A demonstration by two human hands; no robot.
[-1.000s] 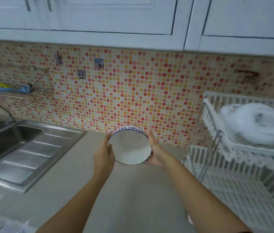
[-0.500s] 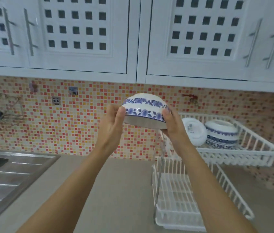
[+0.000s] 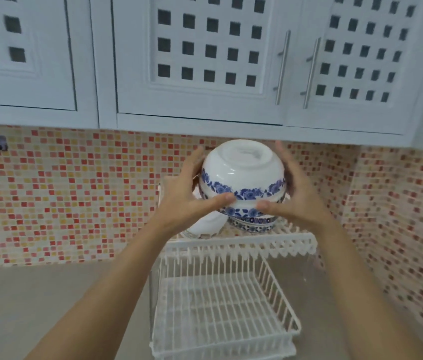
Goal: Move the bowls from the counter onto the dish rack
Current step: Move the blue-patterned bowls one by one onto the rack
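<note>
Hands [image 3: 241,201] grip inverted bowl [image 3: 241,172] w/ blue floral band, no readable writing.

A home kitchen: mosaic-tiled backsplash [image 3: 62,193], white wall cabinets [image 3: 205,61], 2-tier dish rack [image 3: 220,302] on the counter [image 3: 49,302].

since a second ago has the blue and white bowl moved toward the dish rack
Yes. The blue and white bowl, held upside down between both hands, went from low over the counter up and right to above the dish rack's upper tier.
</note>
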